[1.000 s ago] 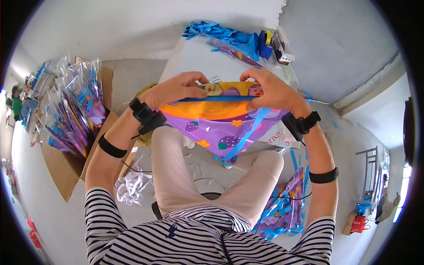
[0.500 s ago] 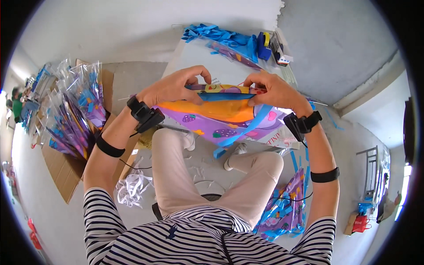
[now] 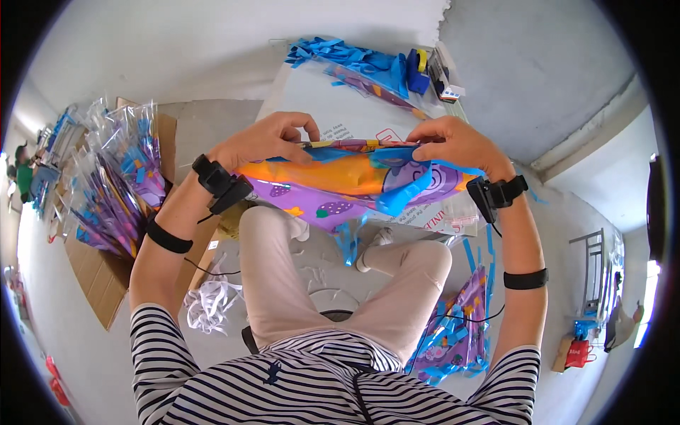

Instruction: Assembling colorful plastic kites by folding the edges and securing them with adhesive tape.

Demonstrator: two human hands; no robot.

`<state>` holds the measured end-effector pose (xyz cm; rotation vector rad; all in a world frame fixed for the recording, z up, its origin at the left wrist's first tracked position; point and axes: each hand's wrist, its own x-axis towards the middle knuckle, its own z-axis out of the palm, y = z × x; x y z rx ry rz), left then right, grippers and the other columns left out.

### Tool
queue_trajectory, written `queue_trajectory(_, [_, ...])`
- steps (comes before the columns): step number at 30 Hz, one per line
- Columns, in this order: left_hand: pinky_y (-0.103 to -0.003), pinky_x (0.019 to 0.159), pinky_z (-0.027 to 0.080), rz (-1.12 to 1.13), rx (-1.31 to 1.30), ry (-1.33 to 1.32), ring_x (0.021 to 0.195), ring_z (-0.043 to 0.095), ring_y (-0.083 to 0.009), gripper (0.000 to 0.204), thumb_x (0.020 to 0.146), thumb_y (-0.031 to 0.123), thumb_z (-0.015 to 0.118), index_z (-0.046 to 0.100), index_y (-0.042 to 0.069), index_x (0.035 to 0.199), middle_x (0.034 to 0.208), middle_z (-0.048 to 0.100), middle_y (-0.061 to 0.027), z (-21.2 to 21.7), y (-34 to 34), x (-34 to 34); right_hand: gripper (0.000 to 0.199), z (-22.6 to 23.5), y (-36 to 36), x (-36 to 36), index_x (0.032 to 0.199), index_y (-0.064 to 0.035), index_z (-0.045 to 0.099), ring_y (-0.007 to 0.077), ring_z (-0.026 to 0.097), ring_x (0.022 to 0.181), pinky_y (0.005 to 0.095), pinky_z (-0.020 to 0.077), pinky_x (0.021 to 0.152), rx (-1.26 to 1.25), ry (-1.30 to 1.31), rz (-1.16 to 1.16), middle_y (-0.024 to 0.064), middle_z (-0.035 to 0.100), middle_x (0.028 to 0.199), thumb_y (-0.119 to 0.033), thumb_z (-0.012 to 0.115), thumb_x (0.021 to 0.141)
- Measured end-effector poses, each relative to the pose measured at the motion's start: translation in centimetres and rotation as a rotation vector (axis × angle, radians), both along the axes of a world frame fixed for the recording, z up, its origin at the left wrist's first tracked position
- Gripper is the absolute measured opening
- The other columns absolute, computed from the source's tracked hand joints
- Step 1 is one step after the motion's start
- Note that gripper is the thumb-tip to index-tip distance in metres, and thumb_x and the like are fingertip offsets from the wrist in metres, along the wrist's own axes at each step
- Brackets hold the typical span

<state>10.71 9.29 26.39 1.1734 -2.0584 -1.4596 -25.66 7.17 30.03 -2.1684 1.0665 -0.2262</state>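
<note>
A glossy printed sheet (image 3: 312,195), purple and orange with strawberry pictures and blue ribbon straps, is stretched between my two hands above the front of the box. My left hand (image 3: 273,142) is closed on the left part of its upper edge, thumb below and fingers curled over. Farther right, my right hand (image 3: 453,145) pinches the same edge between thumb and fingers. One blue ribbon strap (image 3: 407,195) crosses the front of the sheet, and another strap end dangles below its lower edge. The fold inside the upper edge is partly hidden.
Blue ribbon strips (image 3: 347,57), a tape dispenser (image 3: 418,71) and a clear-wrapped piece (image 3: 372,88) lie on the white box (image 3: 283,95). Left stands a carton (image 3: 92,276) of clear-wrapped packs (image 3: 113,191). White strips (image 3: 211,304) and more printed pieces (image 3: 453,333) lie on the floor.
My hands have moved slightly apart, drawing the upper edge wider. The sheet's front has lifted and shifted, so a round purple face print shows at the right and the strap hangs differently.
</note>
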Motion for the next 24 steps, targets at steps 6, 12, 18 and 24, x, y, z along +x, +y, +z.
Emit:
queue_trajectory(6, [-0.023,0.062,0.038,-0.038,-0.031,0.0,0.069,0.05,-0.0065,0.036,0.082,0.023,0.078,0.061,0.007,0.109,0.075,0.057,-0.0001,-0.2,-0.3,0.0,0.027,-0.3,0.3,-0.6,0.104,0.0,0.074,0.0174,0.063,0.076,0.0307,0.0489,0.07,-0.026,-0.167,-0.089,0.0081,0.069,0.081,-0.021,0.072,0.088])
queue_trajectory(12, [-0.023,0.063,0.043,-0.022,0.003,-0.012,0.074,0.054,-0.0062,0.036,0.091,0.032,0.072,0.063,0.005,0.112,0.084,0.066,-0.0024,-0.2,-0.2,-0.6,0.014,-0.8,0.2,0.3,0.096,0.001,0.073,0.0086,0.058,0.075,0.025,0.0468,0.068,-0.167,-0.021,-0.086,0.0032,0.067,0.079,-0.012,0.07,0.09])
queue_trajectory(18, [-0.021,0.062,0.039,0.017,-0.046,-0.033,0.071,0.049,-0.0043,0.031,0.095,0.028,0.068,0.066,0.0,0.108,0.077,0.058,0.004,-0.3,-0.1,-1.5,0.012,0.3,0.6,0.5,0.087,0.002,0.07,0.0079,0.054,0.067,0.0242,0.0442,0.063,-0.213,-0.054,-0.145,0.002,0.061,0.072,-0.01,0.069,0.089])
queue_trajectory(24, [-0.03,0.058,0.041,0.01,-0.34,-0.157,0.062,0.048,-0.0102,0.03,0.089,0.026,0.071,0.069,-0.002,0.099,0.069,0.057,-0.0065,-0.4,0.1,-1.2,0.014,1.4,0.5,0.2,0.085,0.0039,0.065,0.0073,0.052,0.065,0.0248,0.0435,0.061,-0.333,-0.089,-0.186,0.0002,0.057,0.068,-0.009,0.069,0.087])
